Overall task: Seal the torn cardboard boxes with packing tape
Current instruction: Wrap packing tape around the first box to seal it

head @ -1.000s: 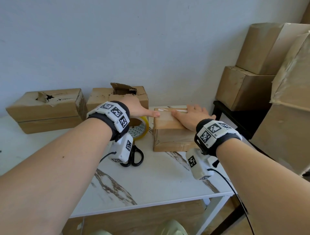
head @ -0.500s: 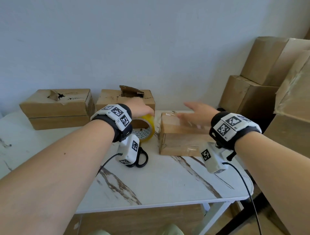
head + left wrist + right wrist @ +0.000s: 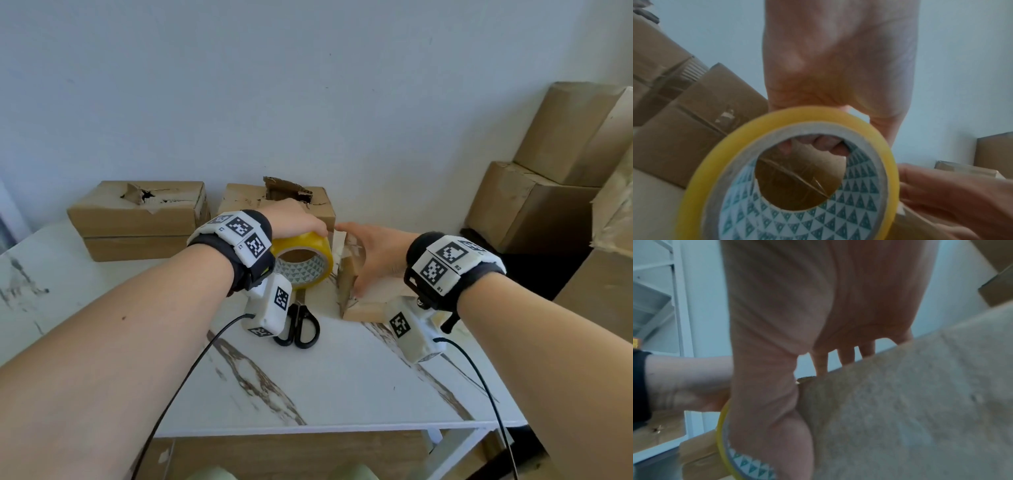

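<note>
Nearest the camera, two bare forearms reached forward over a white marble-patterned table, each wrist wearing a black band with square black-and-white markers and a small white camera unit with a black cable. A pair of black-handled scissors lay flat on the table just beyond the left wrist unit.

Beyond the scissors, the left hand grasped a roll of yellow packing tape from above, holding it on edge. In the left wrist view, fingertips curled into the top of the roll's core while the thumb lay over the outer rim; the core was printed with small green triangles.

Just right of the roll, the right hand rested on a small cardboard box that sat on the table. Its fingers lay mostly straight and spread over the box's top and left end, pressing rather than gripping, with the thumb down the left end next to the tape. The box tilted, its left end standing up toward the roll. Clear tape seemed to glint on its top, though blur made this uncertain.

Farther back, against the pale wall, stood two more cardboard boxes: a left torn box with a ragged hole in its top, and a middle torn box with a ripped flap sticking up, partly hidden by the left hand. At the far right, large stacked cartons stood beside the table.
</note>
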A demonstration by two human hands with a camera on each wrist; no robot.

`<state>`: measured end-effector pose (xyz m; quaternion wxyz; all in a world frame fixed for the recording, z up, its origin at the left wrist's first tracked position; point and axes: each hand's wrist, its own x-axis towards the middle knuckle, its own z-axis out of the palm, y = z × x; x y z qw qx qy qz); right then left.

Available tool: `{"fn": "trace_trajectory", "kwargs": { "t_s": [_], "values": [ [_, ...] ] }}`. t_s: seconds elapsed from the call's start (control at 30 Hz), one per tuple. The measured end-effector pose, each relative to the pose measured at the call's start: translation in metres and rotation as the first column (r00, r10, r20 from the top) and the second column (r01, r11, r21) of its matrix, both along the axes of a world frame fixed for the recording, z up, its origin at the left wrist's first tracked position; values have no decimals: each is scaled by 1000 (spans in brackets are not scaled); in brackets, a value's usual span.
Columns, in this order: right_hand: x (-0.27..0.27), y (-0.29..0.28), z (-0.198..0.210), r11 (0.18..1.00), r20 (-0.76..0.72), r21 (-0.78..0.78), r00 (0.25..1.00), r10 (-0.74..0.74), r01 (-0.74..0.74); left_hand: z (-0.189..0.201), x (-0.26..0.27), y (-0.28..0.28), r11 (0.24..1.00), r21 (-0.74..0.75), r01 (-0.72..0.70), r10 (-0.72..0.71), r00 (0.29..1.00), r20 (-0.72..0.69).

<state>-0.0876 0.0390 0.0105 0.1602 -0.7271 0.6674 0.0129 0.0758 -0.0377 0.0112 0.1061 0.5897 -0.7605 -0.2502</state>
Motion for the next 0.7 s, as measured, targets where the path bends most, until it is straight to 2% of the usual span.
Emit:
{"fn": "trace_trajectory", "kwargs": {
  "t_s": [0.13, 0.2, 0.3, 0.37, 0.47, 0.57, 0.7],
  "values": [
    [-4, -1, 20, 996, 267, -93, 963, 19, 7, 18, 4, 3, 997, -7, -70, 67, 972, -224],
    [-6, 0, 31, 991, 335, -131, 941, 36, 9, 32, 9, 4, 995, -12, -100, 91, 944, -318],
    [-11, 1, 37, 993, 437, -115, 899, 28, 25, 54, 15, 10, 994, -10, -110, 98, 919, -381],
    [-15, 2, 37, 997, 577, -72, 817, 9, 39, 64, 18, 15, 995, -1, -104, 93, 895, -437],
    [-23, 4, 32, 998, 761, -18, 648, -21, 54, 70, 18, 21, 997, 56, -51, 74, 833, -548],
    [-34, 6, 26, 998, 845, 40, 532, -62, 53, 70, 8, 29, 997, 71, -39, 75, 781, -620],
    [-50, 13, 23, 996, 893, 84, 441, -92, 37, 78, -13, 34, 999, 6, -48, 40, 735, -677]
  ]
}}
